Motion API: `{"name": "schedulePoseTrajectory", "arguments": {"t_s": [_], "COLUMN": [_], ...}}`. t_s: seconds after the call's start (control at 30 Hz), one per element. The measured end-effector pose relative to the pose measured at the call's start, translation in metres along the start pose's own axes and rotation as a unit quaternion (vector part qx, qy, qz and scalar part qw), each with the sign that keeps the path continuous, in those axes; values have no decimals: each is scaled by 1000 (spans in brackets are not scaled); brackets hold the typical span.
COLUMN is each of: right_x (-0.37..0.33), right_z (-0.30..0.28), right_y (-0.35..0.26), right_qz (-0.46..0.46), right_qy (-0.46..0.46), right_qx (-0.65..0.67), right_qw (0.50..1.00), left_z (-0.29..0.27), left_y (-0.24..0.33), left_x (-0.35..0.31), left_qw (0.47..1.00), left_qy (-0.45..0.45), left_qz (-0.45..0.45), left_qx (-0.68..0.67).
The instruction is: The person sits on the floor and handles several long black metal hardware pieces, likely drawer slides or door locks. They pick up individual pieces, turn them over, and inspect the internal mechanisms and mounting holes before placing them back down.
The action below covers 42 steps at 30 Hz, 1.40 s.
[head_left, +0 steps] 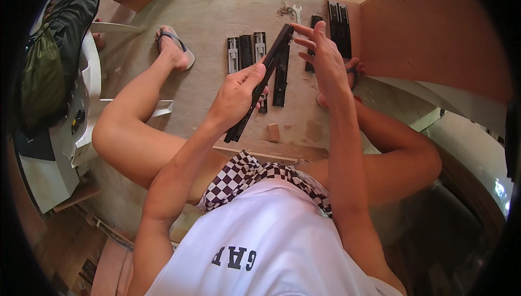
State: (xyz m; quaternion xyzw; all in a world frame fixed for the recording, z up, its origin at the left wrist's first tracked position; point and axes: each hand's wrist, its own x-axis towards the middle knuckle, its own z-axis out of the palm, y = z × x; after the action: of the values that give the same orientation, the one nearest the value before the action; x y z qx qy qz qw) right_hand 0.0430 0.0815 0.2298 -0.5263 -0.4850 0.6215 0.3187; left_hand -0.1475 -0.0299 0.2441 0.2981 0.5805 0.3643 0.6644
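Note:
My left hand grips a black drawer slide near its middle, thumb lying along it. The slide is tilted, its upper end pointing away to the right above the floor. Beside that upper end is my right hand, fingers outstretched and apart. Its index fingertip is at the slide's end; I cannot tell whether it touches. Beneath lie more drawer slides: a silver-and-black one, a black one, another silver-and-black one and a long black one, partly hidden by the held slide.
An open-ended wrench and a small pile of screws lie farther off. More black slides rest by the brown wooden panel at right. A wood block is near me. A white chair holding bags stands left.

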Motion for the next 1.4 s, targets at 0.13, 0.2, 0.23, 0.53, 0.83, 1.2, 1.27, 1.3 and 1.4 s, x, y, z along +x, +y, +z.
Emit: {"name": "schedulePoseTrajectory", "arguments": {"t_s": [0.13,0.2,0.23,0.53,0.83,1.2,1.27,1.3,1.4], "right_x": [-1,3,8,22,16,31,30,29,26], "right_z": [-2,-3,-4,-23,-22,-45,-46,-46,-44], "right_y": [-7,-5,0,20,20,57,67,72,83], "right_qz": [-7,3,9,33,14,112,134,143,166], "right_qy": [-17,-20,-17,20,-2,167,182,175,155], "right_qx": [-18,7,29,160,152,193,186,179,166], "right_qw": [1000,1000,999,986,988,960,956,958,960], "left_z": [-1,0,0,-1,3,-10,-18,-20,-26], "left_y": [5,8,11,14,11,15,5,0,-11], "left_x": [-2,-1,1,2,-4,-2,2,4,8], "left_qw": [1000,1000,1000,997,999,989,983,979,968], "left_qy": [3,-1,-5,-57,-30,-41,-39,-37,-36], "left_qz": [-14,-18,-20,-30,10,-145,-180,-196,-231], "left_qx": [-12,-13,-15,-45,13,-8,-24,-45,-94]}}
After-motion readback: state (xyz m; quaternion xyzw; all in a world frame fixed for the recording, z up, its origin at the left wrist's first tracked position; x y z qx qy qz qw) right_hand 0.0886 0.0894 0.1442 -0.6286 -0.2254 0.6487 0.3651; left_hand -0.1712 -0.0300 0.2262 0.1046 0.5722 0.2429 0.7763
